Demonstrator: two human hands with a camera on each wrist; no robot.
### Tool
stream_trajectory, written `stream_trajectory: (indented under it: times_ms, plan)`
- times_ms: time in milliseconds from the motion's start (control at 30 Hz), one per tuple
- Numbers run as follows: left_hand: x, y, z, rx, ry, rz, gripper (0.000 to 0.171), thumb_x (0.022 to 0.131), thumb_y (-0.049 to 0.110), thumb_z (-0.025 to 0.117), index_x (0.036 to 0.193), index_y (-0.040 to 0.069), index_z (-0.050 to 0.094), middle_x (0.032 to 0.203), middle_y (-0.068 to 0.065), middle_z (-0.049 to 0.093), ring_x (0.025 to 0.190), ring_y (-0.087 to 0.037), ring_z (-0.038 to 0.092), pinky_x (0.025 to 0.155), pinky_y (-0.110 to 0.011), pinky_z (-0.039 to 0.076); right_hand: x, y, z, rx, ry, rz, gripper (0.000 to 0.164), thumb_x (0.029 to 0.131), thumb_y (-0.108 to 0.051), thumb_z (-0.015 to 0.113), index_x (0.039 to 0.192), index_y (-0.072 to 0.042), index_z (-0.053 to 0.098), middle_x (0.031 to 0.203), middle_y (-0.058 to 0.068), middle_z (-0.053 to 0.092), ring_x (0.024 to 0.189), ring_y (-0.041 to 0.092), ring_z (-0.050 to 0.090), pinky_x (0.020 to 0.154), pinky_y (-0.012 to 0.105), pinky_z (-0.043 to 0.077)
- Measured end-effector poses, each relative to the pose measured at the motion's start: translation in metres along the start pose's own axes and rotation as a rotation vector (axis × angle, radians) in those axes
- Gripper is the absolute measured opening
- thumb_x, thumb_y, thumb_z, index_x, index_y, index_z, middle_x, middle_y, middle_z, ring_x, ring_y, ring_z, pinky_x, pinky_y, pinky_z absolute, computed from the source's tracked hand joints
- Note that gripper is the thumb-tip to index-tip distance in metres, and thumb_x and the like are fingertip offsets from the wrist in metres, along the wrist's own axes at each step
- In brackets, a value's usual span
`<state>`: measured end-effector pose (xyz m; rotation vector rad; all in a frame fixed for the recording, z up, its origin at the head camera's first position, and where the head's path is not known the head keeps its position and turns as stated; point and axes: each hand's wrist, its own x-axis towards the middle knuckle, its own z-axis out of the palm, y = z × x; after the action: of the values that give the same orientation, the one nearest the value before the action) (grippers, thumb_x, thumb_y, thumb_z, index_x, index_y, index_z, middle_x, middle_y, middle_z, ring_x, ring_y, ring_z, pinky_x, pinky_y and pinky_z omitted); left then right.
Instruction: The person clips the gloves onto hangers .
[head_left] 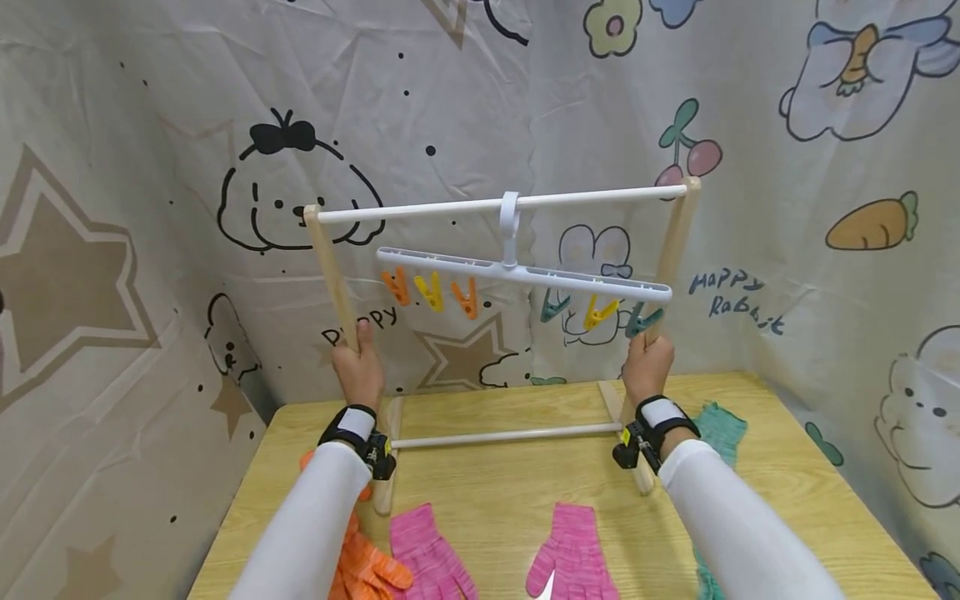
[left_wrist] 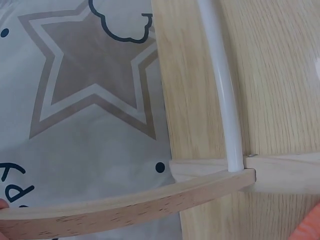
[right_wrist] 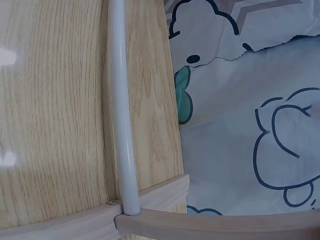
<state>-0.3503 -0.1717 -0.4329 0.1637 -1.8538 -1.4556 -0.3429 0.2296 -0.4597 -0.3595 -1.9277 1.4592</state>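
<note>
So our left hand point(head_left: 358, 367) is wrapped round the left upright point(head_left: 330, 271) of the wooden rack point(head_left: 600, 197), our right hand point(head_left: 647, 367) grips the right upright point(head_left: 677, 237), and the two are well apart. Rack's on the bench point(head_left: 502, 483), close to the back edge. We've got a white hanger point(head_left: 465, 266) hooked over the top rod point(head_left: 420, 210), tilting down to the right, with six clips point(head_left: 433, 293) in orange, yellow and teal. Two pink gloves point(head_left: 577, 550) lie nearer us, at least one orange glove point(head_left: 371, 562) toward the bench's left edge, green knit point(head_left: 723, 429) toward the right edge, partly behind our sleeve point(head_left: 750, 525).
</note>
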Motion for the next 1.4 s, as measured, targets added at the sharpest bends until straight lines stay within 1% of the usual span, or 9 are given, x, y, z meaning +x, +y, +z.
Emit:
stream_trajectory:
  times_ms: [200,333,467,567,800,1000,1133,1267,1400]
  plan:
    - [0.0006,0.0021,0.0004,0.004,-0.016,0.006,0.052,0.104,0.037,0.056,0.060,0.019,0.035,0.048,0.014,0.027,0.039,-0.001,0.024,0.040,-0.022,0.020,0.0001,-0.0012,0.0001,-0.044,0.054,-0.054,0.037,0.103,-0.023,0.049,0.069,-0.007,0.048,0.054,-0.006,0.042,0.046,0.005,0.038,0.043,0.022,0.031]
    - [0.0007,0.0017,-0.0001,0.004,-0.007,-0.007,0.052,0.104,0.035,0.056,0.060,0.019,0.035,0.048,0.013,0.028,0.040,-0.001,0.025,0.040,-0.022,0.020,-0.0013,-0.0006,-0.0003,-0.054,0.049,-0.056,0.039,0.104,-0.027,0.051,0.070,-0.007,0.051,0.054,-0.007,0.044,0.045,0.003,0.040,0.043,0.022,0.033]
    - [0.0006,0.0010,-0.0007,-0.008,-0.003,-0.009,0.052,0.104,0.029,0.057,0.059,0.018,0.034,0.047,0.012,0.027,0.038,-0.001,0.024,0.039,-0.023,0.019,-0.0028,0.0004,-0.0014,-0.063,0.024,-0.037,0.036,0.104,-0.023,0.048,0.072,-0.005,0.052,0.054,-0.006,0.047,0.043,0.001,0.044,0.041,0.021,0.037]
    - [0.0009,0.0012,-0.0007,-0.016,0.004,-0.006,0.053,0.104,0.027,0.058,0.058,0.018,0.033,0.046,0.013,0.026,0.036,0.000,0.023,0.038,-0.023,0.018,-0.0024,0.0021,-0.0014,-0.078,0.018,-0.043,0.034,0.104,-0.016,0.046,0.071,-0.006,0.050,0.056,-0.004,0.048,0.043,0.002,0.043,0.041,0.021,0.036]
    - [-0.0008,0.0024,0.0001,-0.026,0.012,-0.016,0.055,0.103,0.033,0.059,0.057,0.019,0.032,0.046,0.013,0.025,0.033,0.009,0.021,0.038,-0.022,0.018,-0.0019,0.0018,-0.0027,-0.086,0.032,-0.075,0.037,0.104,-0.020,0.048,0.070,-0.005,0.051,0.056,-0.004,0.047,0.045,0.002,0.041,0.042,0.020,0.034]
    - [-0.0028,0.0027,-0.0002,-0.017,0.009,-0.019,0.055,0.103,0.037,0.057,0.058,0.018,0.033,0.047,0.012,0.025,0.035,0.004,0.021,0.038,-0.023,0.018,-0.0020,0.0033,-0.0040,-0.064,0.035,-0.090,0.038,0.105,-0.026,0.052,0.077,0.000,0.058,0.059,-0.003,0.050,0.048,0.001,0.043,0.045,0.020,0.036]
    - [-0.0038,0.0009,-0.0004,-0.008,0.002,-0.028,0.056,0.104,0.041,0.055,0.058,0.017,0.033,0.046,0.013,0.024,0.036,-0.001,0.021,0.037,-0.023,0.018,-0.0019,0.0067,-0.0051,-0.071,0.018,-0.091,0.041,0.106,-0.027,0.049,0.072,-0.003,0.054,0.056,-0.004,0.047,0.044,0.002,0.040,0.042,0.022,0.034]
    - [-0.0045,0.0022,-0.0009,-0.020,0.001,-0.027,0.056,0.103,0.043,0.055,0.058,0.018,0.034,0.047,0.013,0.025,0.036,-0.003,0.022,0.037,-0.023,0.018,-0.0019,0.0075,-0.0063,-0.082,0.007,-0.100,0.039,0.105,-0.020,0.046,0.068,-0.008,0.047,0.053,-0.005,0.040,0.040,0.003,0.036,0.039,0.024,0.031]
    - [-0.0055,0.0059,-0.0014,-0.016,0.006,-0.041,0.052,0.103,0.040,0.056,0.060,0.018,0.036,0.047,0.012,0.026,0.037,-0.002,0.023,0.037,-0.023,0.019,-0.0033,0.0059,-0.0075,-0.087,0.002,-0.110,0.037,0.105,-0.019,0.045,0.069,-0.009,0.044,0.052,-0.004,0.038,0.040,0.004,0.034,0.038,0.024,0.029]
